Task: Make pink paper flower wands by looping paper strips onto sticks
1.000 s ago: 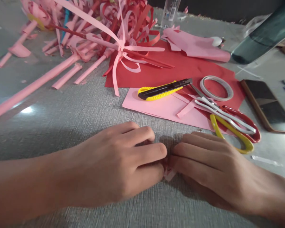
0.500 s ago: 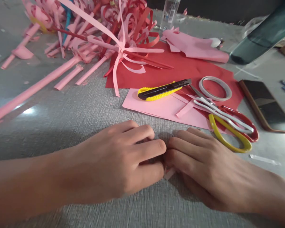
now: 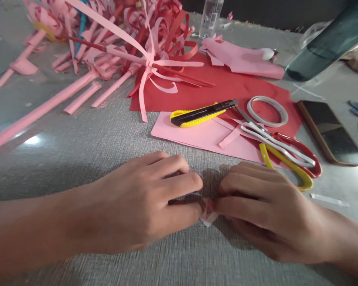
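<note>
Between my two hands, low in the middle of the head view, a small scrap of pink-and-white paper [image 3: 208, 217] shows a bit of printing. My left hand [image 3: 159, 198] lies palm down with bent fingers, its index finger and thumb pinching the scrap's left side. My right hand [image 3: 259, 206] is curled, its fingertips closed at the scrap's right side. Most of what lies beneath the fingers is hidden. Just beyond the hands are pink paper sheets [image 3: 181, 134], with a yellow-and-black utility knife [image 3: 203, 113] on top.
Scissors [image 3: 286, 151] and a tape roll [image 3: 250, 109] lie right, near a phone [image 3: 331, 131]. Red paper [image 3: 238, 87] spreads behind, beside a dark bottle [image 3: 325, 47]. Rolled paper sticks and curled strips [image 3: 167, 35] heap at the back left. A long pink paper tube [image 3: 41, 107] reaches left.
My hands have moved slightly apart, the right one drawing away and its fingers curling. More of the small paper scrap now shows between them. The whole view has shifted slightly.
</note>
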`<state>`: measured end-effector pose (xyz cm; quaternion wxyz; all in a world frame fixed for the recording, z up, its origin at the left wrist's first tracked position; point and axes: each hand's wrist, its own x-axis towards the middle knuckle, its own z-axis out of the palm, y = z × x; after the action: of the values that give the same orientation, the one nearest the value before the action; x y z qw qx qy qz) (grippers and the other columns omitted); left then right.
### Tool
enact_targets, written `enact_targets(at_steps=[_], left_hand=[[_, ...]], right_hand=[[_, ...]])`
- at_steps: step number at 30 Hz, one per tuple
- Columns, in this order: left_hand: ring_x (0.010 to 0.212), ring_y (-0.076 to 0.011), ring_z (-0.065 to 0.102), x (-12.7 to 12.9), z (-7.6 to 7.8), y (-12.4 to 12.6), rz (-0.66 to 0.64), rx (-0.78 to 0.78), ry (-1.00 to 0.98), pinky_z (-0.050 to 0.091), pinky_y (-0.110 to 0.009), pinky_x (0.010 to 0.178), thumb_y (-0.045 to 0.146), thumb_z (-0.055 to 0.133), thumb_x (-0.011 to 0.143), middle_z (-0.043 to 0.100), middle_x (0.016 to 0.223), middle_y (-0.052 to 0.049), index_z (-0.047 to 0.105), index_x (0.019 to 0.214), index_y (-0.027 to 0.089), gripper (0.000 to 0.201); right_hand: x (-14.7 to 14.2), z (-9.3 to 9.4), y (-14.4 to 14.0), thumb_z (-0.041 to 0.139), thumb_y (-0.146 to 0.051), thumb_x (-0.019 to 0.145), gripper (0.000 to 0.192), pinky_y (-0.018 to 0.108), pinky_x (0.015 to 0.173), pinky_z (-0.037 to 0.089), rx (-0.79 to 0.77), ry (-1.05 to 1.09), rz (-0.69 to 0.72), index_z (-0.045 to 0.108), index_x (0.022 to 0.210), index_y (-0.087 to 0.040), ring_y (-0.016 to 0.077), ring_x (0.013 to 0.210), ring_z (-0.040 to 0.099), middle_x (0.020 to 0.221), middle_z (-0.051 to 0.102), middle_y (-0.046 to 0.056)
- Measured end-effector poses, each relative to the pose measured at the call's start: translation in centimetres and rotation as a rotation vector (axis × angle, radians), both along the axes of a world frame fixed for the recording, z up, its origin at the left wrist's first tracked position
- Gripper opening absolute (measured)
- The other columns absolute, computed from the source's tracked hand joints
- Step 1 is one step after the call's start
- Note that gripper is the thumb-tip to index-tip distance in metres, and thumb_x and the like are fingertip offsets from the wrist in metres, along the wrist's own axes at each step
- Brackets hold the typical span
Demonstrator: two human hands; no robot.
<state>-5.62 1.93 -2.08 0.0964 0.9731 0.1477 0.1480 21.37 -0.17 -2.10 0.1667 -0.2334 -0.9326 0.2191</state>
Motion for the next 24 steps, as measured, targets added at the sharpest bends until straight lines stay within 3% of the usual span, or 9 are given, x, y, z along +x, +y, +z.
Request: enact_targets(at_steps=[8,12,15,20,24], left_hand=[[0.094,-0.0221,0.057,-0.1,0.0,0.0,-0.012,-0.012,0.007,0.049,-0.038,0.080,0.018,0.053,0.103,0.067,0.106,-0.005,0.073,0.111,0.023,0.022],[0.096,-0.0226,0.058,-0.2,0.0,0.0,-0.017,0.017,0.007,0.049,-0.037,0.080,0.018,0.054,0.103,0.068,0.110,-0.004,0.073,0.112,0.023,0.021],[0.096,-0.0229,0.058,-0.2,0.1,0.0,-0.018,0.024,0.016,0.049,-0.038,0.081,0.019,0.052,0.104,0.069,0.111,-0.004,0.071,0.117,0.023,0.024],[0.098,-0.0231,0.058,-0.3,0.2,0.2,-0.009,-0.034,0.003,0.050,-0.038,0.083,0.015,0.048,0.102,0.070,0.112,-0.006,0.069,0.119,0.020,0.028],[0.110,-0.0263,0.057,-0.2,0.1,0.3,-0.058,-0.037,0.046,0.051,-0.041,0.090,0.017,0.051,0.100,0.067,0.131,-0.005,0.061,0.141,0.025,0.043]], right_hand=[[0.1,0.2,0.0,0.052,-0.003,0.087,0.019,0.035,0.064,0.038,0.040,-0.012,-0.011,0.060,0.099,-0.017,0.0183,0.074,0.052,0.086,0.060,0.005],[0.0,0.8,0.1,0.044,-0.010,0.070,0.016,0.037,0.055,0.026,0.039,0.014,0.055,0.047,0.078,-0.024,0.0191,0.059,0.039,0.069,0.048,0.001],[0.2,1.0,0.1,0.042,-0.012,0.066,0.017,0.038,0.053,0.021,0.037,0.080,0.042,0.039,0.075,-0.027,0.0190,0.054,0.036,0.063,0.041,-0.001],[0.4,0.7,-0.2,0.044,-0.004,0.079,0.020,0.032,0.051,0.032,-0.007,0.212,-0.138,0.045,0.086,-0.023,0.0139,0.054,0.042,0.065,0.045,-0.003],[0.3,0.2,-0.3,0.054,-0.003,0.087,0.021,0.028,0.056,0.043,0.109,0.175,-0.378,0.051,0.097,-0.021,0.0112,0.061,0.051,0.076,0.059,-0.001]])
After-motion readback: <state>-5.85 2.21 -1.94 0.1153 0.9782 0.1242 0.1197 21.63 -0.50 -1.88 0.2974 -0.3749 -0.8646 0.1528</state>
